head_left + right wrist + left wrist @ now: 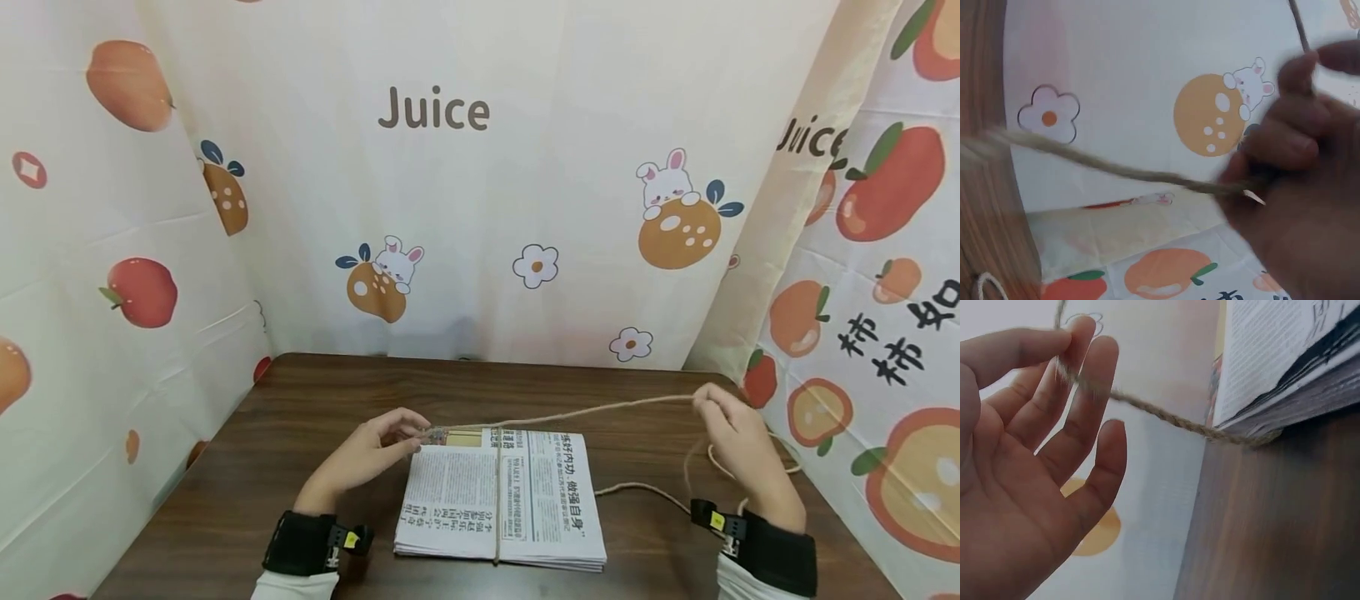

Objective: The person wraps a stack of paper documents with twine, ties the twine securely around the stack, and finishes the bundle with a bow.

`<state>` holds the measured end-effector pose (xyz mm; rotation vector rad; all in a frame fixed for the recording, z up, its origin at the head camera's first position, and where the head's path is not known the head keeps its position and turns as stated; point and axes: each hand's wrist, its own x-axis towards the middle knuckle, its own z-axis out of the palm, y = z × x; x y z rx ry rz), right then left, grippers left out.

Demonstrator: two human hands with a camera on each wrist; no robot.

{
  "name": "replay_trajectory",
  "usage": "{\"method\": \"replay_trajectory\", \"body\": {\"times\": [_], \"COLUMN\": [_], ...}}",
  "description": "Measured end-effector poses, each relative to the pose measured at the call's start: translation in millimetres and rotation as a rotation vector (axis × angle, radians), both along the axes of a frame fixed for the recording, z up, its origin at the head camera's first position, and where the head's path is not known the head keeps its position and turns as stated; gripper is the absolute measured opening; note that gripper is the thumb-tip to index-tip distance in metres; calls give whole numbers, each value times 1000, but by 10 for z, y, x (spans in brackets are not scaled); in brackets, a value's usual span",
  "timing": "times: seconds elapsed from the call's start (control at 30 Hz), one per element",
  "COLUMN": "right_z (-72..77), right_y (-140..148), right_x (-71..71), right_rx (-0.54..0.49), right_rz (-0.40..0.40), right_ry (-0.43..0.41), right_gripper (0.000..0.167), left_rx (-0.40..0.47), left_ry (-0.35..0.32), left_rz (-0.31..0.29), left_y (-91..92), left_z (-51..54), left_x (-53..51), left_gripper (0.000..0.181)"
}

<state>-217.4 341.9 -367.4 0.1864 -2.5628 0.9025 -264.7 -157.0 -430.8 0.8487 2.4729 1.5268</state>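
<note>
A flat stack of folded newspapers (457,492) lies on the table, with a thin twine (592,410) running across its top from back to front. My left hand (367,450) is at the stack's back left corner. In the left wrist view its thumb and a fingertip pinch the twine (1160,412), which comes out from beneath the papers (1285,375); the other fingers are spread. Off to the right, my right hand (731,446) is raised and grips the twine (1116,167) in curled fingers. Between both hands the twine stretches almost straight behind the stack.
Another length of twine (637,486) leaves the stack's right side toward the right forearm, and loose loops (783,450) lie by the right hand. The dark wooden table (337,383) is enclosed at the back and sides by printed curtains (525,183).
</note>
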Motion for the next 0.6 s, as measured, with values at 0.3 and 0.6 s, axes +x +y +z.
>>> {"method": "replay_trajectory", "body": {"times": [0.3,0.6], "right_z": [-494,-908], "right_y": [246,716], "right_x": [-335,-284], "right_rx": [85,141], "right_rz": [-68,-126], "right_ry": [258,-436], "right_gripper": [20,47], "left_rx": [-185,-180], "left_ry": [-30,-55], "left_rz": [-195,-134], "left_y": [172,88], "left_z": [-162,-155], "left_x": [-12,31], "left_gripper": [34,36]}}
